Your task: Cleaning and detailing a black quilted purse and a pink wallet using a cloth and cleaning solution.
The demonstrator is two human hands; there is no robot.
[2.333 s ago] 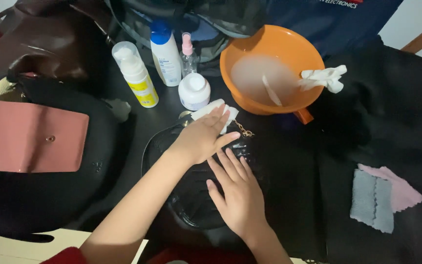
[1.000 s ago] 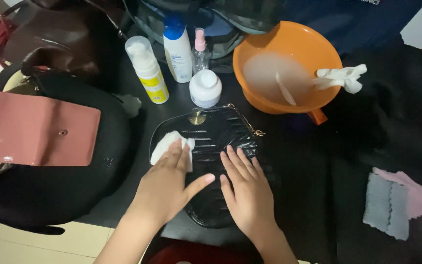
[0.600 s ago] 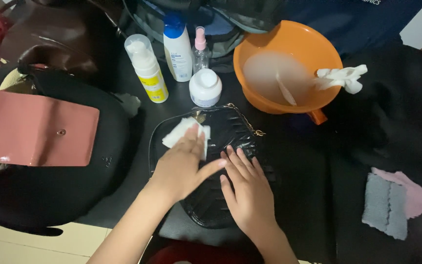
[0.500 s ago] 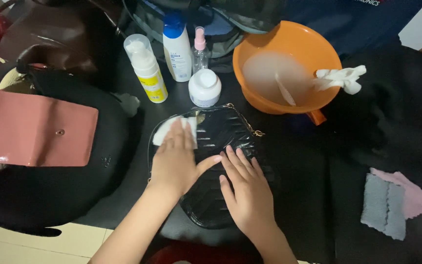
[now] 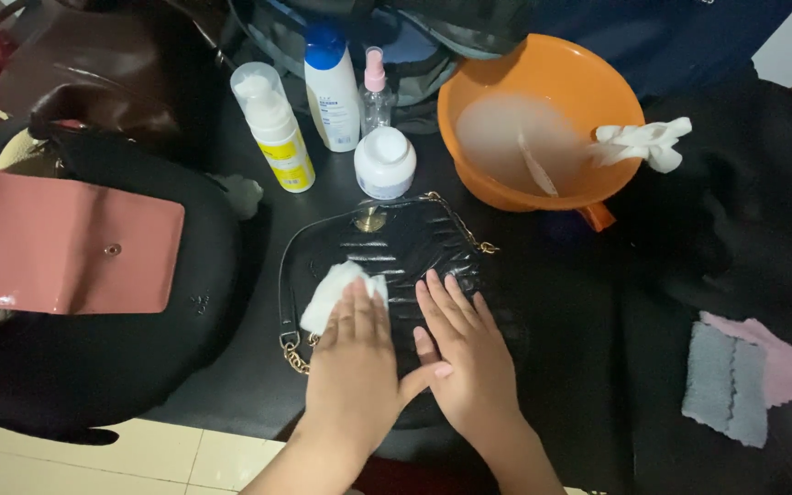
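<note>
One pink flap (image 5: 61, 238) sat at 9 o'clock. Left hand (image 5: 355, 362) lay flat, fingers unclenched, pressing one white wipe (image 5: 334, 291) onto one black bag (image 5: 396, 252) at centre. Right hand (image 5: 465, 353) was flat on the bag, grasping nothing. Three bottles (image 5: 277, 128) and one jar (image 5: 384, 162) stood at 12, one orange bowl (image 5: 543, 101) at 1, two cloths (image 5: 749, 376) at 4.

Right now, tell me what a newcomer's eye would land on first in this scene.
Most striking is the orange basin of cloudy water at the top centre, a white cloth draped over its right rim. Below it, in the middle, the left hand presses a white wipe onto a black quilted handbag, with the right hand flat beside it. At the far left lies a pink flap bag.
</note>
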